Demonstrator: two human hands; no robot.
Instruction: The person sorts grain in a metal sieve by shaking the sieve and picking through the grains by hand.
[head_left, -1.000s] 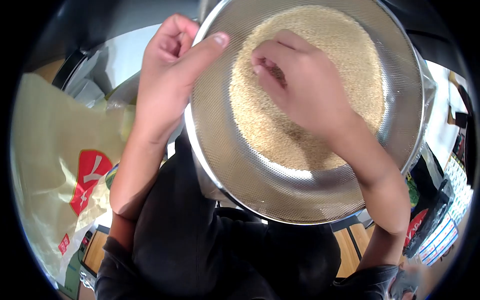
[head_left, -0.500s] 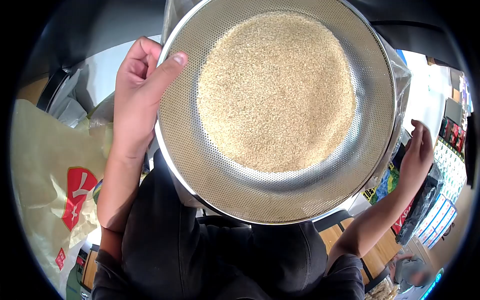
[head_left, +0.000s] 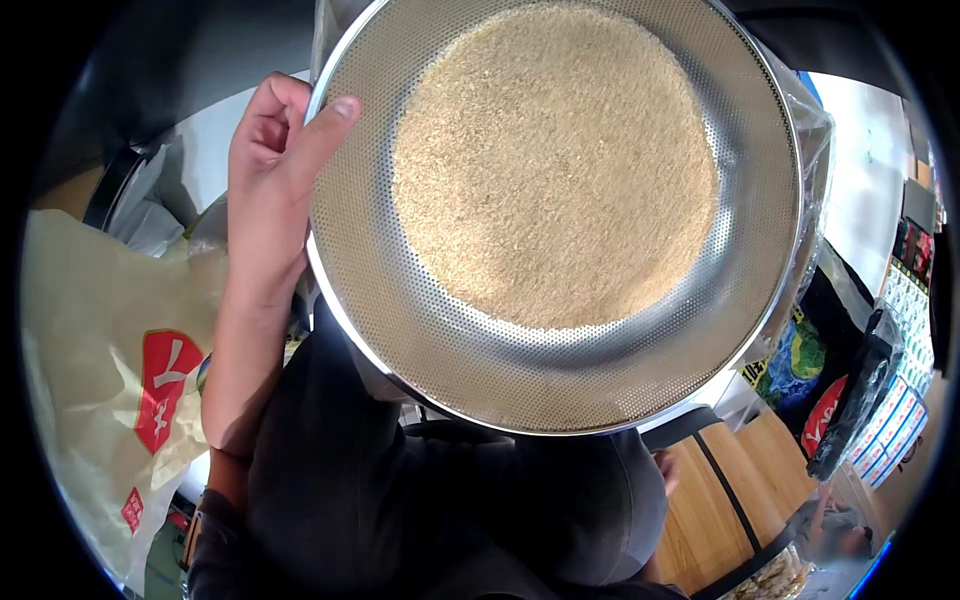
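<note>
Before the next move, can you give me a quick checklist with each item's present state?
1. Left hand gripping the sieve at its edge: ok.
2. Grain clear of the sieve's visible edge: ok.
3. Right hand off the sieve: ok, low beside the right thigh.
4. Right hand free of objects: cannot tell, mostly hidden.
5. Support under the sieve: cannot tell, underside hidden.
6. Whole sieve in view: not ok, top cut off.

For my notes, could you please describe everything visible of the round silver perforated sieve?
The round silver perforated sieve looks metallic, with a shiny rim, cut off at the top, and finely holed walls. It opens toward the camera; pale tan grains cover most of its base. The left hand holds its left rim, thumb inside. Clear plastic shows behind its right edge.
</note>
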